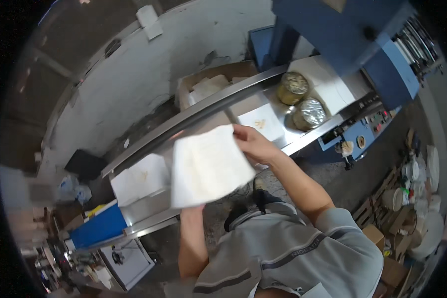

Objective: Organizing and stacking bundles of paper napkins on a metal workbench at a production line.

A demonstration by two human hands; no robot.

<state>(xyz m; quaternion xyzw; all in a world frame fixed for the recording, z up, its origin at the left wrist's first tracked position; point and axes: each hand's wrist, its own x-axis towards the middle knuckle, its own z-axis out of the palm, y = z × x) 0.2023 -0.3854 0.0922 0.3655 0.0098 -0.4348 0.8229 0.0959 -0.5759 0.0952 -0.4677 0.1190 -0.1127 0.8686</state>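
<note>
Tilted above the metal conveyor table, a blurred white stack of paper-like sheets (208, 166) is between my hands. My right hand (256, 143) is closed on its upper right corner, thumb and fingers gripping the edge. My left hand (192, 212) reaches under the lower left edge and bears the stack from below; its fingers are hidden behind the sheets. On the table to the left lies a white stack (140, 180) with a small tan print. Another white stack (261, 122) with a similar print lies just beyond my right hand.
Two round cans or rolls, one yellowish (292, 88) and one silver-topped (310, 114), stand on the table at right, beside a blue machine (328, 30). An open cardboard box (186, 87) stands behind the table's raised metal edge (196, 111). A blue panel (98, 227) adjoins its left end.
</note>
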